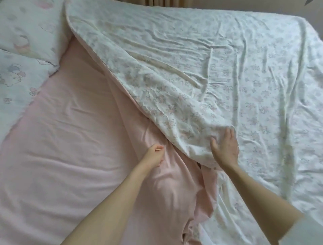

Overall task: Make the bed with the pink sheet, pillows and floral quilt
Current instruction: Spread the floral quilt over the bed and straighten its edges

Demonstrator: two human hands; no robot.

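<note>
My left hand (pixel 155 153) pinches a fold of the pink sheet (pixel 70 139); my right hand (pixel 225 146) lies flat, fingers relaxed, on the floral quilt (pixel 227 70) (its corner folded back). Two pillows (pixel 22 52) at upper left, touching

A strip of beige curtain (pixel 152 2) hangs in vertical folds behind the bed's far edge. A grey-beige wall (pixel 262 7) runs along that edge to the right. Soft, even light fills the room.
</note>
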